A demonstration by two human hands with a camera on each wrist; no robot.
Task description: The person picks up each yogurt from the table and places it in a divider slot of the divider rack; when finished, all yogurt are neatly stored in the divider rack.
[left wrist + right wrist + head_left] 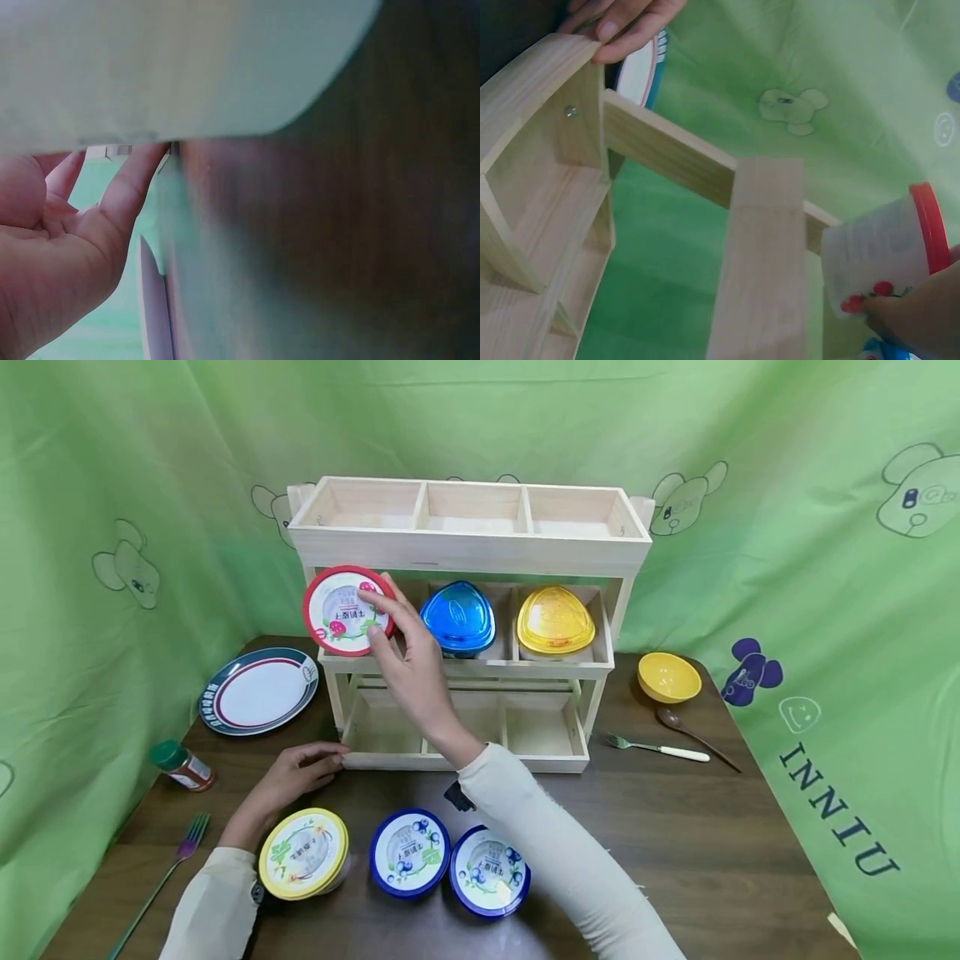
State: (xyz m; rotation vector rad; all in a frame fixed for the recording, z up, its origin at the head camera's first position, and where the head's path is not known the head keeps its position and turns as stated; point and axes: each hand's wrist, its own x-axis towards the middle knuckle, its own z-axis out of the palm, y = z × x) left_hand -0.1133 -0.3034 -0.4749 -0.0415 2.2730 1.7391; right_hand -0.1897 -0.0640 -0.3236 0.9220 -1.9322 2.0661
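My right hand holds a round tub with a red lid, its fingers and thumb at the rim. The tub is in front of the left compartment of the wooden rack's middle tier; in the right wrist view its translucent side with red berries shows. Fingertips of my left hand touch the front left corner of the bottom tier. On the middle tier sit a blue-lidded container and a yellow-lidded container. Before the rack stand a tub with a yellow lid and two blue-lidded tubs.
At left lie a plate, a green-capped spice jar and a green fork. To the right are a yellow bowl, a brown spoon and a white-handled fork. A green curtain hangs behind.
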